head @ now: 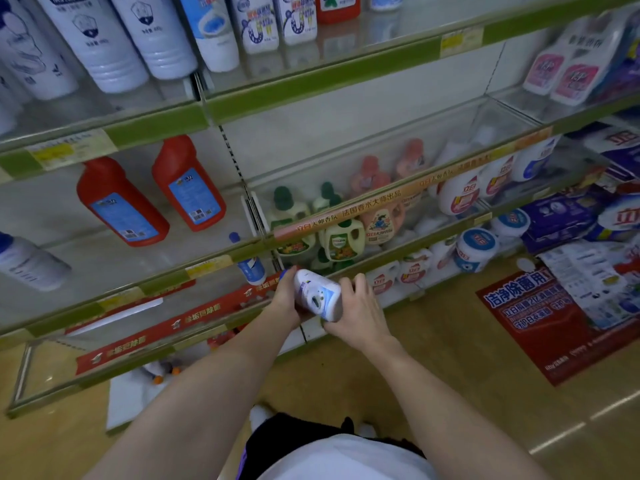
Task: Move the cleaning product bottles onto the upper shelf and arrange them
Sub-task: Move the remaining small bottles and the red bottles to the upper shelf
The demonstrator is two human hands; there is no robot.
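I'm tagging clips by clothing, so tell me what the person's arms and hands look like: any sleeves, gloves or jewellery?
Both forearms are bare up to the frame's lower edge, with no sleeves in view. The left hand and right hand wear no gloves, and no rings, watch or bracelet are visible.

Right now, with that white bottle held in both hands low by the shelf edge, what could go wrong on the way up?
1. The white bottle lies sideways between the left hand and right hand; it may slip during a regrip.
2. Lifting it could clip the blue-capped bottle standing just above.
3. The two red bottles already lean, so a nudge might topple them.
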